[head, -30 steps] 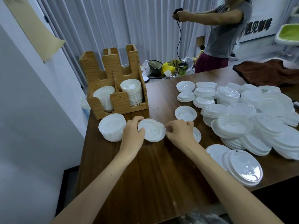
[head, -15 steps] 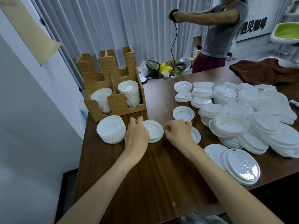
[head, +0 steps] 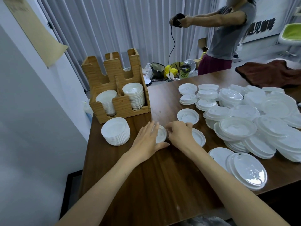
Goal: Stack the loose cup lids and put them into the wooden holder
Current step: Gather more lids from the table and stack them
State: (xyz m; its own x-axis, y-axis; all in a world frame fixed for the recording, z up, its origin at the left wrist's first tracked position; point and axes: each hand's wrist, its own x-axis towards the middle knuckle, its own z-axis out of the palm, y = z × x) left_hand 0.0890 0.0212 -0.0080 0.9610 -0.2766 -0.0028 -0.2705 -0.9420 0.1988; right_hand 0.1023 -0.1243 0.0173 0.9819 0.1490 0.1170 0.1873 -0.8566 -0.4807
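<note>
A small stack of white lids (head: 161, 134) lies on the brown table (head: 146, 176) in front of the wooden holder (head: 123, 105). My left hand (head: 147, 141) lies over the stack's left side, thumb along its near edge. My right hand (head: 180, 134) pinches the stack's right rim with curled fingers. The holder's right compartment holds a tall lid stack (head: 133, 95); its left compartment holds a narrower white stack (head: 106, 101). Another lid stack (head: 116, 131) stands on the table left of my hands. Much of the held stack is hidden by my left hand.
A single lid (head: 188, 115) lies just beyond my right hand, another lid (head: 199, 138) partly under it. Several larger lids (head: 244, 126) are heaped across the right side. A brown cloth (head: 268, 74) lies at the far right. A person (head: 224, 38) stands beyond the table.
Both hands have closed in on the small lid stack, pushing its lids together; my left hand now covers most of it. The view has shifted slightly.
</note>
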